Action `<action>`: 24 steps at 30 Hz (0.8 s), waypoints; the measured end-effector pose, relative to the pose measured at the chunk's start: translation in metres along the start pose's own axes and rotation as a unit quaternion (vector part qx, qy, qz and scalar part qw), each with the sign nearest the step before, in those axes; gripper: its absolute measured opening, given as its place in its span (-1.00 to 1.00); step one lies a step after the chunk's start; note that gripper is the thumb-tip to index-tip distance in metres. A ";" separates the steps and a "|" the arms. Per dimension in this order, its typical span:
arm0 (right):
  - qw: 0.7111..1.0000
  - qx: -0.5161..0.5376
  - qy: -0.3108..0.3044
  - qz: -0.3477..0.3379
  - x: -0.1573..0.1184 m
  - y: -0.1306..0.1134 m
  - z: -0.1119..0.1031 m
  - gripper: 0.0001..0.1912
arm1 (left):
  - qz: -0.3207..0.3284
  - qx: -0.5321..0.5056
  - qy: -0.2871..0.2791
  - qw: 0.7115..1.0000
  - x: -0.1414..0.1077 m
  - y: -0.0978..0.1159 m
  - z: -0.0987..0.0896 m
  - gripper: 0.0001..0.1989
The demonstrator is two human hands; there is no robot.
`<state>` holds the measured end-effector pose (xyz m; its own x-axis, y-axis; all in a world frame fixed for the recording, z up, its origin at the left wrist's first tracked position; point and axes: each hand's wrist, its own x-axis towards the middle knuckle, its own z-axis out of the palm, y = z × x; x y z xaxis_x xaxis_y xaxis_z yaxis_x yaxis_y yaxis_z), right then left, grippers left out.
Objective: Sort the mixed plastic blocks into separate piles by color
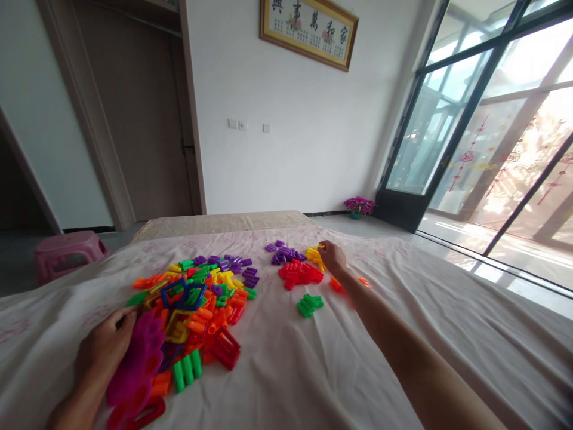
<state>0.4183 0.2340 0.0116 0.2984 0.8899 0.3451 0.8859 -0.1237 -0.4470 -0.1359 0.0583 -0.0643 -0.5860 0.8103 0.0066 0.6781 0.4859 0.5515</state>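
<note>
My right hand (333, 257) reaches to the far side of the cloth, fingers closed on a yellow building block at a small yellow group (315, 257). Beside that group lie red blocks (299, 273) and purple blocks (286, 254). Green blocks (310, 304) sit nearer, and orange blocks (336, 285) are partly behind my right forearm. My left hand (107, 337) is curled at the left edge of a large mixed pile of plastic blocks (206, 316). A green block (136, 298) shows at its fingertips, and a pink scalloped piece (138, 358) lies right beside it.
A wrinkled pale cloth (277, 370) covers the surface under the blocks. On the floor to the left stands a pink plastic stool (69, 255). A potted pink flower (359, 206) is by the wall, near the glass doors (447, 131).
</note>
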 end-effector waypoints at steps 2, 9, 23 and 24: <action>0.999 -0.011 0.008 0.038 0.006 0.016 -0.007 -0.57 | -0.003 0.002 -0.001 1.000 0.000 0.000 0.000 -0.42; 0.990 0.111 -0.030 -0.086 -0.042 -0.032 0.013 -0.60 | -0.010 0.003 0.000 1.000 -0.001 0.003 -0.001 -0.41; 0.916 0.011 -0.241 -0.321 -0.186 -0.154 0.042 -0.71 | 0.016 -0.001 0.019 1.000 0.001 0.001 -0.002 -0.45; 0.915 0.011 -0.238 -0.325 -0.187 -0.154 0.043 -0.73 | 0.017 0.001 0.022 1.000 0.002 0.000 -0.001 -0.45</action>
<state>0.2109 0.1060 -0.0196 -0.4820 0.8637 0.1470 0.8126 0.5034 -0.2938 -0.1371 0.0592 -0.0637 -0.5816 0.8111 0.0630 0.6988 0.4584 0.5491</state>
